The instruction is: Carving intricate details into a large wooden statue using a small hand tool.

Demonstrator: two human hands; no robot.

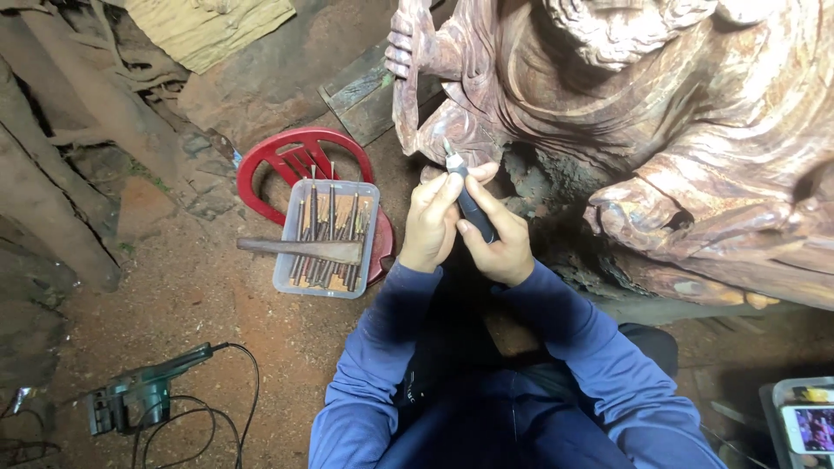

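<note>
While both hands (pixel 469 230) grip tool (pixel 469 204) (fingers curled); tip at carving (pixel 452 130)

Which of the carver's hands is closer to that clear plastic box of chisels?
The left. The left hand is just to the right of the box of chisels, while the right hand lies beyond it, gripping the dark carving tool.

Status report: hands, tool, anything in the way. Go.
Left hand and right hand both closed on dark carving tool. Tool tip at wooden sculpture. Nothing between tip and wood; tray of chisels and mallet off left.
</note>
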